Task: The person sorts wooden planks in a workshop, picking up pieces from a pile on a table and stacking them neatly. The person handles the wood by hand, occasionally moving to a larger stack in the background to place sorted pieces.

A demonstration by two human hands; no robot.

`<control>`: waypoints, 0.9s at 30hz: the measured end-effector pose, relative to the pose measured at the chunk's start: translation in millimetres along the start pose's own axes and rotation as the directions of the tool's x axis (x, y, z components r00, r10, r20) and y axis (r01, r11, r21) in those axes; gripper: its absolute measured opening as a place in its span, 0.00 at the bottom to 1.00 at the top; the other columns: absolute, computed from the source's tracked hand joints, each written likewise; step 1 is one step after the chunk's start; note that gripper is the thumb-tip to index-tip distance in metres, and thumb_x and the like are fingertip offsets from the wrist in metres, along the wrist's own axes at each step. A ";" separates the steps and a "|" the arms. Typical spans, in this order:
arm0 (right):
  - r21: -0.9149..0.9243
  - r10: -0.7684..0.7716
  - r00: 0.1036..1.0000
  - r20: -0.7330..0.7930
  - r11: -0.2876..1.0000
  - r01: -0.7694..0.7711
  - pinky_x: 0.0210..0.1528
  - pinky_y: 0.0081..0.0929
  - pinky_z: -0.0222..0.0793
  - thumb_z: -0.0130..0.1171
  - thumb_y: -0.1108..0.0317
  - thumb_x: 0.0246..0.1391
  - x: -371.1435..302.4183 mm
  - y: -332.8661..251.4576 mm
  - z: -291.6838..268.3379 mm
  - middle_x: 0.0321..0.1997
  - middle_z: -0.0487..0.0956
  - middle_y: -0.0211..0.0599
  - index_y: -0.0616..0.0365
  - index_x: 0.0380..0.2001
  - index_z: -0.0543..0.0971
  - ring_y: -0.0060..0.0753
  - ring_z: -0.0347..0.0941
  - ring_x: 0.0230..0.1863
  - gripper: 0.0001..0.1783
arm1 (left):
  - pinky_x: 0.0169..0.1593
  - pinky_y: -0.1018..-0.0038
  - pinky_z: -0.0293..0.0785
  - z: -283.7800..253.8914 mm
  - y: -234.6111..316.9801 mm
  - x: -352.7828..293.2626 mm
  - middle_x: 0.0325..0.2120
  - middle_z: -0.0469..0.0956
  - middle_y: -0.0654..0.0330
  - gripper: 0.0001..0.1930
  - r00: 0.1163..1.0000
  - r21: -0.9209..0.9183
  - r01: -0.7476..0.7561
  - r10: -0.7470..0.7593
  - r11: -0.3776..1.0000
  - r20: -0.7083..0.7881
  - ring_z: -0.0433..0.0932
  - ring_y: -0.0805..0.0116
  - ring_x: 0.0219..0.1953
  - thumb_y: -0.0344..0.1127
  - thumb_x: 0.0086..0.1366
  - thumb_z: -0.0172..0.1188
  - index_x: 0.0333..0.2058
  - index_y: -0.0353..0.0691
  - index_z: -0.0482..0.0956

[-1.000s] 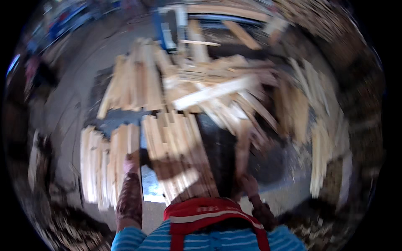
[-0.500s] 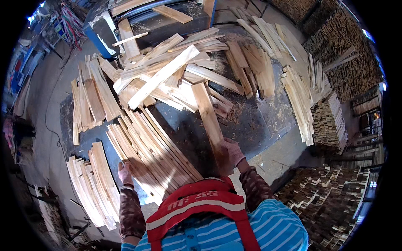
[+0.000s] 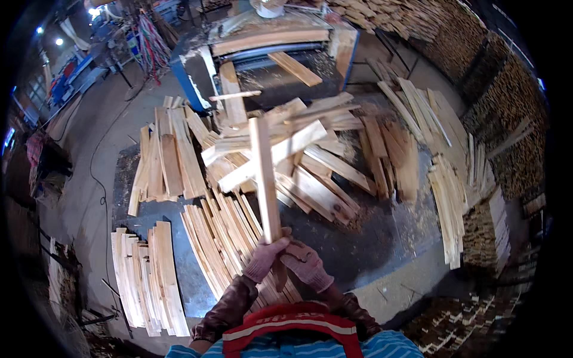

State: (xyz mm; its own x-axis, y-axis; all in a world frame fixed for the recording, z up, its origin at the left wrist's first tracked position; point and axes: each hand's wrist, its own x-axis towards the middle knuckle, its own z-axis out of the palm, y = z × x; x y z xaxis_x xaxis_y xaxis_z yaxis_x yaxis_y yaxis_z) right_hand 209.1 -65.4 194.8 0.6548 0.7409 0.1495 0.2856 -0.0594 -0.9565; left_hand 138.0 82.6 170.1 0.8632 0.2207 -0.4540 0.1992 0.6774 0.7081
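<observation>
A long wooden plank (image 3: 265, 179) stands raised in front of me, turned so its narrow edge shows. My left hand (image 3: 267, 258), in a pale pinkish glove, is closed around its lower part. Against the other side of the same board, my right hand (image 3: 306, 266) is closed too, its fingertips partly hidden behind the wood. Under my forearms lies a row of planks set on edge (image 3: 209, 247), side by side on the dark tabletop (image 3: 322, 247). Beyond the raised board is a loose, crossed heap of planks (image 3: 334, 197).
A blue-sided machine (image 3: 194, 80) with a roller stands at the far side, one plank (image 3: 295, 68) lying on it. Plank bundles lie at the left (image 3: 149, 280) and right (image 3: 447, 209). Stacked timber (image 3: 507, 89) rises at the far right. A cable (image 3: 98, 179) crosses the floor.
My left hand has come off the plank row's left side to the board. My right hand has brought that board leftward, raised and turned on edge. The view has shifted.
</observation>
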 end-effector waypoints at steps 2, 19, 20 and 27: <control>-0.019 -0.066 0.998 0.000 0.998 0.066 0.49 0.32 0.75 0.63 0.70 0.57 36.5 9.8 -2.2 0.39 0.83 0.42 0.61 0.46 0.82 0.41 0.81 0.44 0.13 | 0.51 0.69 0.76 -13.3 21.9 -12.5 0.45 0.80 0.56 0.23 0.978 0.001 -0.173 0.172 0.985 -0.121 0.80 0.67 0.42 0.32 0.65 0.62 0.57 0.31 0.72; -0.855 -0.002 0.980 -0.197 0.490 -0.171 0.50 0.45 0.75 0.61 0.52 0.50 454.6 55.1 105.9 0.63 0.66 0.55 0.65 0.68 0.57 0.53 0.74 0.54 0.47 | 0.44 0.49 0.78 -146.4 29.6 -27.9 0.44 0.77 0.41 0.38 0.957 -0.378 -0.258 0.182 0.889 -0.226 0.81 0.44 0.38 0.49 0.64 0.63 0.64 0.34 0.57; -0.870 0.004 0.979 -0.202 0.459 -0.182 0.50 0.46 0.74 0.64 0.54 0.46 456.0 66.2 83.5 0.62 0.67 0.54 0.64 0.67 0.58 0.52 0.74 0.53 0.48 | 0.43 0.52 0.78 -144.3 29.0 -18.7 0.43 0.77 0.43 0.40 0.958 -0.365 -0.238 0.155 0.900 -0.242 0.80 0.48 0.38 0.51 0.63 0.64 0.64 0.34 0.57; -0.923 0.082 0.996 0.023 0.385 -0.010 0.50 0.52 0.72 0.62 0.55 0.47 437.3 17.0 24.8 0.60 0.66 0.51 0.58 0.67 0.60 0.54 0.72 0.53 0.44 | 0.43 0.58 0.77 -148.1 42.3 -26.8 0.43 0.77 0.45 0.42 0.965 -0.302 -0.229 0.175 0.925 -0.197 0.78 0.54 0.37 0.52 0.63 0.64 0.65 0.32 0.56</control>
State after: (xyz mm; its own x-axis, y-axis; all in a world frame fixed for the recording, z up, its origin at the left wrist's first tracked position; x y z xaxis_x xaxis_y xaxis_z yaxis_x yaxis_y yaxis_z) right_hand 483.0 274.2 237.7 0.6594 0.7490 0.0651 0.7493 -0.6476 -0.1383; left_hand 54.6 209.2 132.1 0.7762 0.4696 -0.4206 -0.1538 0.7881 0.5960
